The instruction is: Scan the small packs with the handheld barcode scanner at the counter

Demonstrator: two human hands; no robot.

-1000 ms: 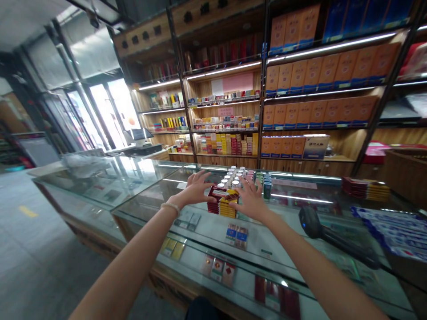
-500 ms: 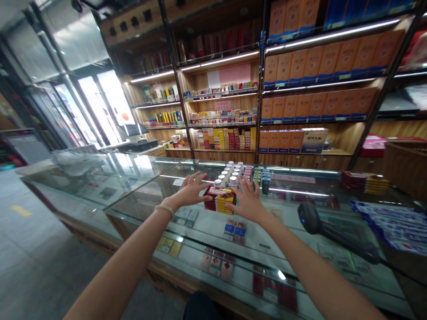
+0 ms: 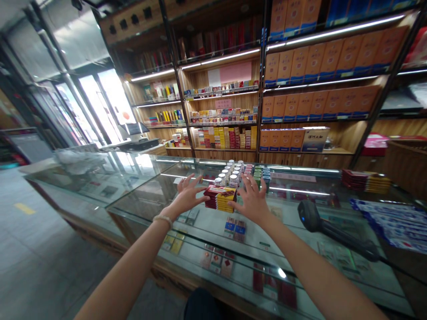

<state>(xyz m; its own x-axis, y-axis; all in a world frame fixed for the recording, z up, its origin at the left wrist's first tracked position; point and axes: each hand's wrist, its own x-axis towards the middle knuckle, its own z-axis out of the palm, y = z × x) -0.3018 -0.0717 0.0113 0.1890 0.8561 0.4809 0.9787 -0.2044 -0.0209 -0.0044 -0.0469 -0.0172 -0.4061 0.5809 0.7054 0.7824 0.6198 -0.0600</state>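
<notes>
A stack of flat red-and-yellow packets [image 3: 220, 198], which look like chocolate bars, lies on the glass counter [image 3: 140, 195]. My left hand [image 3: 187, 195] is at the stack's left end, fingers spread, thumb tip near or touching its side. At the right end is my right hand [image 3: 251, 198], also spread, with its thumb close to the packets; I cannot tell whether it touches. Neither hand grips anything. Just behind the stack stand rows of white-capped jars [image 3: 234, 179], with pink, green [image 3: 257, 174] and blue small containers to their right.
A black barcode scanner [image 3: 308, 216] on a stand rises at the right. Beyond it lie blue-and-white packets [image 3: 393, 224] and another red-and-yellow stack [image 3: 365, 181]. Clear plastic bags [image 3: 80, 158] rest on the left counter. Shelves with orange boxes [image 3: 310, 109] line the back wall.
Both hands have drawn slightly apart from the stack's ends, the left to the left and the right to the right. More of the stack's top and sides shows now.
</notes>
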